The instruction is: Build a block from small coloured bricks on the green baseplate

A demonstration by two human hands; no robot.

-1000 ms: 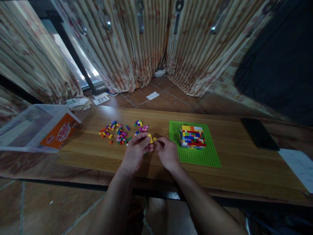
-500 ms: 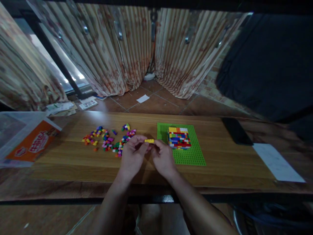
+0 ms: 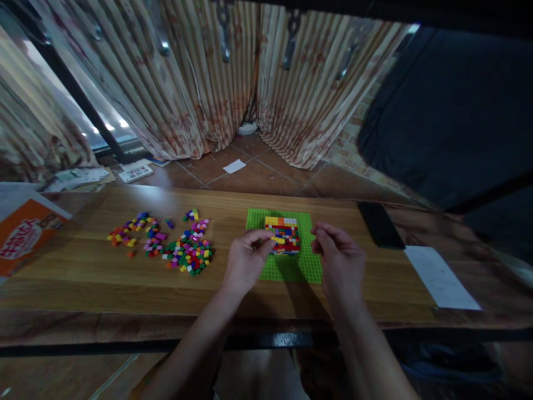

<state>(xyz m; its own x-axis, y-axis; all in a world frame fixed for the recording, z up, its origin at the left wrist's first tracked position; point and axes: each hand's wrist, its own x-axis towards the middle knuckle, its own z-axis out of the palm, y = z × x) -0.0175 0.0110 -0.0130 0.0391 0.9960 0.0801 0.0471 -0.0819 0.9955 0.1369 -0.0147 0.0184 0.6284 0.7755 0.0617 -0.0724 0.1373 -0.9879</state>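
Observation:
A multicoloured block of small bricks [image 3: 283, 233] stands on a green baseplate [image 3: 291, 269] on the wooden table [image 3: 104, 278]. My left hand [image 3: 246, 261] is at the block's left side, its fingers pinched on a yellow brick strip [image 3: 278, 240] held against the block. My right hand [image 3: 339, 256] hovers just right of the baseplate, fingers curled loosely with nothing visible in them. Loose small bricks [image 3: 187, 253] in several colours lie scattered on the table to the left.
A black phone [image 3: 380, 224] lies at the table's far right, with a white sheet of paper [image 3: 439, 276] beside it. An orange box [image 3: 25, 233] sits at the left edge. Curtains [image 3: 208, 72] hang behind; papers [image 3: 79, 176] lie on the tiled floor.
Both hands moved right from in front of the loose bricks to the baseplate. The yellow strip, held between both hands before, is now in the left hand only, against the block.

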